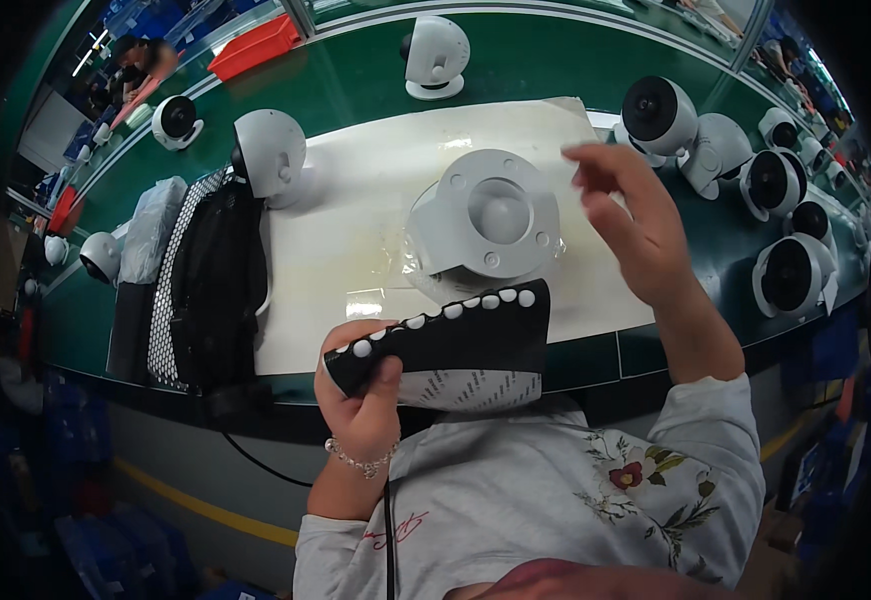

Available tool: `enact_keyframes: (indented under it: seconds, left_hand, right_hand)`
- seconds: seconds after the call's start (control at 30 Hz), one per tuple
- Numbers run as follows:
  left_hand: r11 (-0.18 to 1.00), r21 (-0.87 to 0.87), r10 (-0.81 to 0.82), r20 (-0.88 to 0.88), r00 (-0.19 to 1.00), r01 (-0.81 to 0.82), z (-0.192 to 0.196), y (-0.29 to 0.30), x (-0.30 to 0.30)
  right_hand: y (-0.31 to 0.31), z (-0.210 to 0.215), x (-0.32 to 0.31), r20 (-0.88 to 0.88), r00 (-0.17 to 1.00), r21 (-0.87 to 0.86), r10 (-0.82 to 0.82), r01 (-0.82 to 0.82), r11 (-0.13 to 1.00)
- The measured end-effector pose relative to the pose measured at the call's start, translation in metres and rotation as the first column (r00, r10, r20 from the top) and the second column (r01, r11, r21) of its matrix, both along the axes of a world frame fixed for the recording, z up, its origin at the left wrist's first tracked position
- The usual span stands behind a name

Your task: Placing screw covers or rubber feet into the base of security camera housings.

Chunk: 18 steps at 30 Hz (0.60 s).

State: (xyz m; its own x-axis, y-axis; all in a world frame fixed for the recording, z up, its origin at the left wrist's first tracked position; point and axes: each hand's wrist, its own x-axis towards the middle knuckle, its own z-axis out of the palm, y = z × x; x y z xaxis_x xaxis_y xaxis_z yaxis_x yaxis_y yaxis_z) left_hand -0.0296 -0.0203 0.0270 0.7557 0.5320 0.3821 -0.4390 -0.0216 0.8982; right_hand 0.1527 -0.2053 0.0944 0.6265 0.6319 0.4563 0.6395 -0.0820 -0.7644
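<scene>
My left hand (364, 385) grips a bent black sheet (446, 345) lined with several round white stick-on pads along its upper edge. The sheet's printed pale backing shows below. My right hand (636, 220) is raised to the right of a white camera housing (438, 230), its fingers apart and slightly curled, and no object shows in them. That housing lies on the white mat with its round base turned up. Small circles sit around the base's rim, and a domed recess fills its middle. Clear plastic film shows under the housing.
White cameras with black fronts stand at right, one being a camera (659, 115); another camera (271, 155) stands at left. A black mesh-trimmed bag (221, 285) lies on the mat's left edge. Behind are a red tray (256, 48) and a person (146, 65).
</scene>
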Motion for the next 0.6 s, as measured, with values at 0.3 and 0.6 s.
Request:
enact_keyframes:
  seconds: [0.3,0.6]
  left_hand:
    - [0.982,0.032,-0.181,-0.142,0.973,0.188,0.007,-0.011,-0.011]
    - [0.977,-0.18,-0.163,-0.27,0.949,0.117,-0.014,0.002,-0.012]
  right_hand:
    - [0.0,-0.007,-0.025,0.051,0.866,-0.01,0.498,-0.498,0.867]
    - [0.094,-0.106,0.183,0.076,0.991,-0.319,-0.11,0.129,0.939]
